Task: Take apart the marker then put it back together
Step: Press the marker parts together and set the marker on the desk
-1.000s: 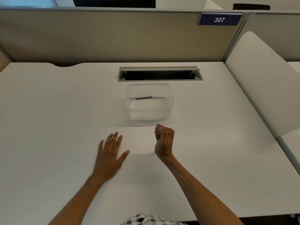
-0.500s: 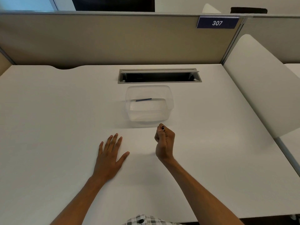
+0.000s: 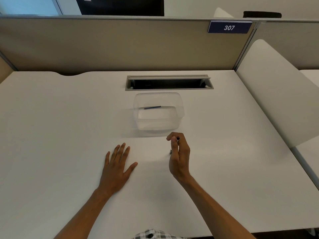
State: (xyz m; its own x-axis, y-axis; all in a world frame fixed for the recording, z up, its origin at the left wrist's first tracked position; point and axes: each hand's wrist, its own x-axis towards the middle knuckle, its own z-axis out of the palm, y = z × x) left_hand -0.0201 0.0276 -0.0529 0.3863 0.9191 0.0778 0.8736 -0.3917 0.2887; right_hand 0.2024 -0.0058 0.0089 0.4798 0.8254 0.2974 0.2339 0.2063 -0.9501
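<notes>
My right hand (image 3: 179,157) is closed around a dark marker part (image 3: 178,138), held upright just in front of the clear plastic tub (image 3: 179,107). Only the part's dark top end and a small bit near my thumb show; the rest is hidden in my fingers. Inside the tub lies a thin blue stick, the marker's inner piece (image 3: 152,107), near the far wall. My left hand (image 3: 116,168) rests flat on the white desk (image 3: 60,135), fingers spread, holding nothing, to the left of my right hand.
A recessed cable slot (image 3: 169,82) with a raised lid sits behind the tub. A beige partition (image 3: 120,45) with a "307" sign (image 3: 229,27) closes the back. A white side panel (image 3: 276,94) rises at the right desk edge.
My right hand has turned and loosened from a tight fist, so the dark end of the marker part now shows above the fingers. The left hand has stayed flat in place.
</notes>
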